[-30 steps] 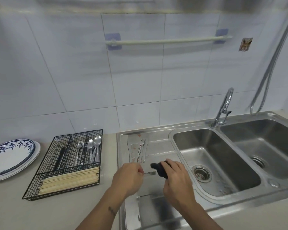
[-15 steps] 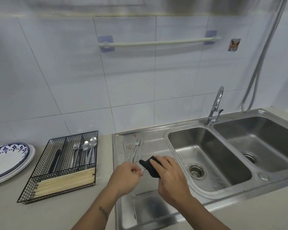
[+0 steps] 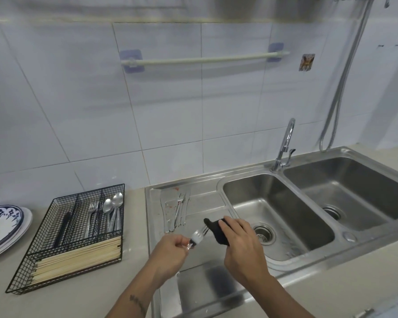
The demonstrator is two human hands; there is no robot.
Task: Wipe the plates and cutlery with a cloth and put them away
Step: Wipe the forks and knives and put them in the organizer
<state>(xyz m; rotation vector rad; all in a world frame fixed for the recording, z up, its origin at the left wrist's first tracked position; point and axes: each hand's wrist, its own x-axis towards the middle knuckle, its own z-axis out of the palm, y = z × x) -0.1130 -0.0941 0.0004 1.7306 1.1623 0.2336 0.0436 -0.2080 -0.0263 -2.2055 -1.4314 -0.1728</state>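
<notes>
My left hand grips a metal fork by its handle, tines pointing up and right. My right hand holds a black cloth against the fork's tines, above the sink's draining board. Several dirty pieces of cutlery lie on the board behind my hands. A black wire cutlery basket stands on the counter to the left, holding forks, spoons, a dark utensil and chopsticks. Stacked blue-and-white plates rest at the far left edge.
A double steel sink with a tap fills the right side. A hose hangs down the tiled wall, and a white towel rail is fixed above. Beige counter lies between basket and sink.
The fork has slid out of the cloth, so its head and tines now show between my hands. The camera has turned slightly, shifting the scene left.
</notes>
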